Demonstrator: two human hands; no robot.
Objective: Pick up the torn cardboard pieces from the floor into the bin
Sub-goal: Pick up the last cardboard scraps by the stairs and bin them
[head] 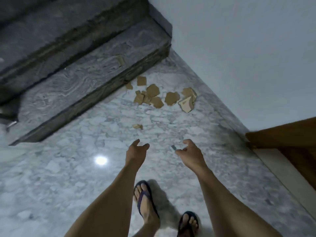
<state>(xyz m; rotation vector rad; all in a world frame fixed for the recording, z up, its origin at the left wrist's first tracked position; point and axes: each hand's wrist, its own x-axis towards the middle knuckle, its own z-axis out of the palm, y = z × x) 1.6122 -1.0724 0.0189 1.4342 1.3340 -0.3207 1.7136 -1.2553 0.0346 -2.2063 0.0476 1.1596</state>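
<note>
Several torn brown cardboard pieces (154,95) lie scattered on the marble floor near the foot of the stairs. A thicker folded piece (186,104) lies at the right of the group, and a small scrap (137,126) sits closer to me. One more piece (120,60) rests on the lowest step. My left hand (136,151) and my right hand (190,151) both reach forward above the floor, short of the pieces, with fingers loosely spread and nothing in them. No bin is in view.
Marble stairs (77,74) rise at the left. A white wall (239,48) runs along the right, with a brown wooden door (290,142) at the right edge. My feet in dark flip-flops (145,200) stand on the glossy floor below my hands.
</note>
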